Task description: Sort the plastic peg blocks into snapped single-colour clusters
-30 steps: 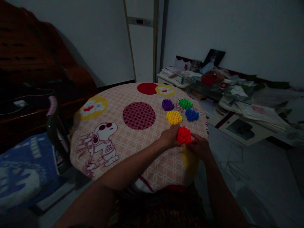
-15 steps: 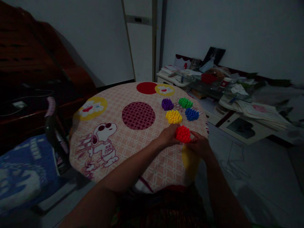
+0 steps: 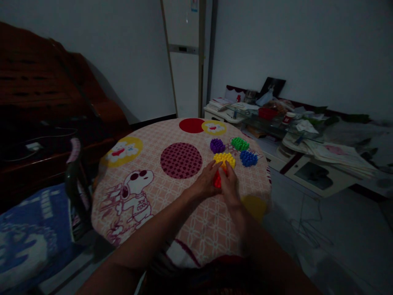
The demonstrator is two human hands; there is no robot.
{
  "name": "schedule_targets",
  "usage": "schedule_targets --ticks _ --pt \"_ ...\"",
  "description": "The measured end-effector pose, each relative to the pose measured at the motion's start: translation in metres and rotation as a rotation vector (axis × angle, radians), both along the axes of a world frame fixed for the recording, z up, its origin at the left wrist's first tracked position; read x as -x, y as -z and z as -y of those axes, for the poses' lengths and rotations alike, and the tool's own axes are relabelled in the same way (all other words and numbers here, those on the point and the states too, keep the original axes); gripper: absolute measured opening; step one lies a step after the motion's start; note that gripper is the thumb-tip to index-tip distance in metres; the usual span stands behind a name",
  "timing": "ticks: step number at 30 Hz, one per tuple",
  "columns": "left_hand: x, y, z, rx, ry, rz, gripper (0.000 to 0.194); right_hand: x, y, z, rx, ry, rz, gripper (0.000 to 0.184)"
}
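Together, the left hand [image 3: 206, 183] and the right hand [image 3: 229, 185] are closing around the red studded piece [image 3: 217, 179], each grip clamped on it from its own side, so only a sliver of red is showing between them. That piece is sitting on the round worktop [image 3: 147, 164], just near of the yellow studded piece [image 3: 224, 159], which the fingertips are touching. Farther off, the purple piece [image 3: 217, 145], green piece [image 3: 240, 143] and blue piece [image 3: 248, 158] are lying close together.
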State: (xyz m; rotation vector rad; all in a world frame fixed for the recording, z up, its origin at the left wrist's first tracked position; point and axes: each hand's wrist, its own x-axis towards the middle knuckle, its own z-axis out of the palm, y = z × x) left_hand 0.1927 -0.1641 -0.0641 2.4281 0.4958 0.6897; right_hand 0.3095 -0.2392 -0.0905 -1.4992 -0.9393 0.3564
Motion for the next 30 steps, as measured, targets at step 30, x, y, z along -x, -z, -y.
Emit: schedule_targets --ticks 30 --pt "-0.019 -0.017 -0.069 -0.283 -0.350 -0.202 0.024 -0.135 -0.036 -0.129 0.008 -0.390 -0.186 0.058"
